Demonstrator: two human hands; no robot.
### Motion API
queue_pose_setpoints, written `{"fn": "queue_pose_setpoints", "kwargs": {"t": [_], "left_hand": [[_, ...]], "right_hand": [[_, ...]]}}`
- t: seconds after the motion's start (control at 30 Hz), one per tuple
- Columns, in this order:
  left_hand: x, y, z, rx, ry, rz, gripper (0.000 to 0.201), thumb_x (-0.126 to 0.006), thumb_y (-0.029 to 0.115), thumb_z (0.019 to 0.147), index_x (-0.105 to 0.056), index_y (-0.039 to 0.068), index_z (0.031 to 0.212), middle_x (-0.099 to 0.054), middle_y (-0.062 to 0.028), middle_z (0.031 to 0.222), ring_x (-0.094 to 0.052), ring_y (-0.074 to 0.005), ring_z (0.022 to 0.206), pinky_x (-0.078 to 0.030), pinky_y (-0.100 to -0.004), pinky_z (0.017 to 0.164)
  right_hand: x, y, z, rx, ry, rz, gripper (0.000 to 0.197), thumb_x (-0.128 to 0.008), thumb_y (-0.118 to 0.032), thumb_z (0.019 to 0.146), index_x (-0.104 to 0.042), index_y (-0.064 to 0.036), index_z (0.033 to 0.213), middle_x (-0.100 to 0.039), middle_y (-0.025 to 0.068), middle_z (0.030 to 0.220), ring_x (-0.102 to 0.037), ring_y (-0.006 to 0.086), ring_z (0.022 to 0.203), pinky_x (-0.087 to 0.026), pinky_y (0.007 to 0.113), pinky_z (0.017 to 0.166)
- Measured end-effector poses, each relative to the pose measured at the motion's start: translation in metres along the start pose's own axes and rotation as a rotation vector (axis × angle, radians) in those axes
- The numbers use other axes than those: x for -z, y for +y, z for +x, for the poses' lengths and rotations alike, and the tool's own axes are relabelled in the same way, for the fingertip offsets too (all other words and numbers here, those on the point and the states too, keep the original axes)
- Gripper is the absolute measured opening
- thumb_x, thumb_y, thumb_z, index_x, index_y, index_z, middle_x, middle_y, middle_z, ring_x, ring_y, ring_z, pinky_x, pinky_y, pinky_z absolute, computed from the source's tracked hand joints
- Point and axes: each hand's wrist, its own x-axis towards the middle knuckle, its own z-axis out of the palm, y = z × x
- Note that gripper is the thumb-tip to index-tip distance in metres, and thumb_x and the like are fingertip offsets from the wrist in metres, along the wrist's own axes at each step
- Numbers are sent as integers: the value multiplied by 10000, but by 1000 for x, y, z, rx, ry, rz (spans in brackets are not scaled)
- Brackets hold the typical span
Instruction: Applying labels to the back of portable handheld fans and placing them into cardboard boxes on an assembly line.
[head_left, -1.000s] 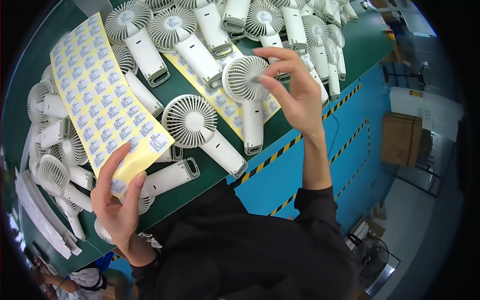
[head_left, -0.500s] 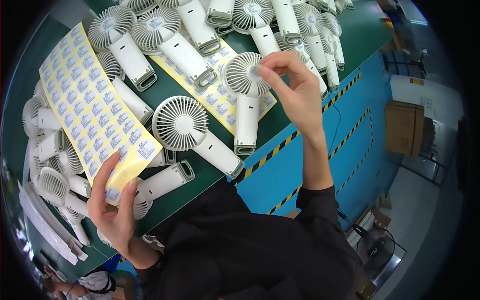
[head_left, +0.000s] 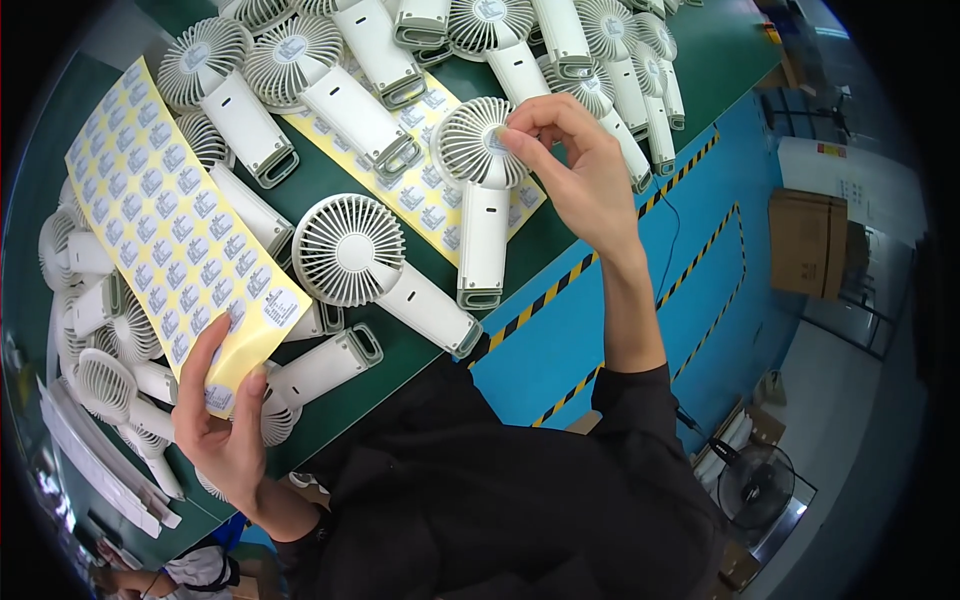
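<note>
My left hand grips the lower end of a yellow sheet of labels between thumb and fingers. Rows of small grey-white labels cover the sheet. On the right, my right hand is closed in a pinch at the round hub of a white handheld fan. A small label lies against that hub under my fingertips, partly hidden by them. Just left of this fan rests another handheld fan, its hub bare. A second label sheet lies beneath several fans.
Several more white fans crowd the green table, many with labels on their hubs. At the left lie piled fans and white strips. Beyond the table edge are a blue floor, cartons and a black fan.
The table scene has shifted slightly left in view. My right fingertips stay at the fan's hub, and my left hand still holds the sheet.
</note>
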Motion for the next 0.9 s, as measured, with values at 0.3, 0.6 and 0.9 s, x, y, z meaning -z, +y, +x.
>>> {"fn": "queue_pose_setpoints", "kwargs": {"t": [0.3, 0.6, 0.9], "left_hand": [[2, 0, 0, 16, -10, -3, 430, -707, -29, 794, -609, -38, 1213, -639, -161, 1164, -614, -186, 1009, -497, -255, 838], [2, 1, -1, 11, -27, 16, 442, -712, -23, 791, -608, -35, 1220, -643, -155, 1169, -602, -191, 1049, -476, -274, 889], [4, 0, -1, 6, -43, 10, 438, -716, -15, 788, -611, -36, 1213, -657, -152, 1141, -614, -194, 1017, -450, -284, 920]], "right_hand": [[0, -2, 1, -8, -11, -11, 86, -676, -51, 883, -652, 4, 944, -582, 25, 966, -509, 70, 786, -445, 211, 717], [-1, 0, 1, 4, -2, -42, 74, -678, -44, 877, -653, 0, 931, -591, 27, 959, -507, 69, 778, -441, 210, 706], [-5, -4, 2, 91, 31, -161, 96, -706, -47, 839, -641, -7, 898, -592, 34, 935, -490, 86, 728, -422, 217, 664]]}}
